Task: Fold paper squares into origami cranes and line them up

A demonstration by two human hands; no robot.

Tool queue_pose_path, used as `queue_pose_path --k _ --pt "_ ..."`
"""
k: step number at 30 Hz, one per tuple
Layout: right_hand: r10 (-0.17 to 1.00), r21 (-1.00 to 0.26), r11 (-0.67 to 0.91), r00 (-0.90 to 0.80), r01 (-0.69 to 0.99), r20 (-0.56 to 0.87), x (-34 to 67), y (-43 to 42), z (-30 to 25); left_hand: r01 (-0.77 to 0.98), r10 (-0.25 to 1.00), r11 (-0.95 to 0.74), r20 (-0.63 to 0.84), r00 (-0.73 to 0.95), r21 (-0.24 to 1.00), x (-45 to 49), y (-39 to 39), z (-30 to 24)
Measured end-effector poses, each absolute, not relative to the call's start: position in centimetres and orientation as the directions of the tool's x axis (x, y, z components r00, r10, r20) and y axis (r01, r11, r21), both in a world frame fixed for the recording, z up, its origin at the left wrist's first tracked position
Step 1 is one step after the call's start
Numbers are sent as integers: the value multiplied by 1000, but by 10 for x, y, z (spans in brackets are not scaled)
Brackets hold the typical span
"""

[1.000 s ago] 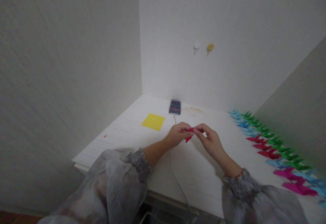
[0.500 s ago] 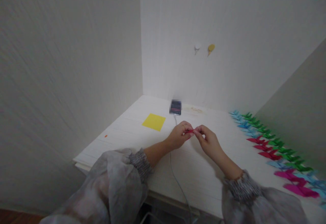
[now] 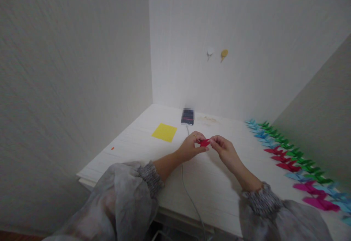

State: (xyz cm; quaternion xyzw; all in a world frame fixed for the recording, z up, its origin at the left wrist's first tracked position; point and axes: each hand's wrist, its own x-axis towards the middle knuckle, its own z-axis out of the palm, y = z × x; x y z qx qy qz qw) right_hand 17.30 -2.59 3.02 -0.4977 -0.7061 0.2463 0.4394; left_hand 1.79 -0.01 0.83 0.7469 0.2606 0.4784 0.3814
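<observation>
Between my hands, above the white table, is a small folded red paper point(image 3: 204, 143). My left hand point(image 3: 192, 146) grips it from the left, thumb below and fingers above, with a ring on one finger. At its right end, my right hand point(image 3: 222, 148) pinches the paper between thumb and fingertips. Part of the paper is hidden by the fingers. A flat yellow paper square point(image 3: 165, 132) lies on the table left of my hands.
A phone point(image 3: 188, 117) with a cable point(image 3: 189, 193) stands near the back wall. Rows of folded paper cranes point(image 3: 287, 165) in green, blue, red and pink line the right side. Two hooks point(image 3: 224, 53) are on the wall. An orange scrap point(image 3: 112, 148) lies at left.
The red paper shows a broader face now, where it was a thin strip. My left thumb has moved down, away from its fingers. The view has shifted slightly.
</observation>
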Motion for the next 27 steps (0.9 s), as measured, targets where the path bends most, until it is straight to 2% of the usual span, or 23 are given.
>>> queue_pose_path --k 3,6,11,15,23,25,27 --pt "918 -793 387 -109 470 382 173 -27 32 16 831 -448 410 377 894 20 3 2" --pt "906 -779 414 -135 471 401 170 -30 37 -92 877 -283 296 378 955 23 5 -2" --pt "883 -731 460 -174 504 437 167 -34 43 -223 890 -146 227 395 964 26 5 -3" --pt "877 -693 464 -174 551 448 168 -33 40 -211 895 -171 242 376 962 26 6 -4" --pt "865 -694 482 -166 535 473 165 -35 36 -74 877 -346 350 328 935 19 0 6" --pt "839 -671 518 -159 530 521 164 -36 37 -63 872 -410 412 265 910 18 -1 10" --pt "801 -645 558 -135 522 584 164 -36 37 -59 896 -408 412 166 911 19 0 11"
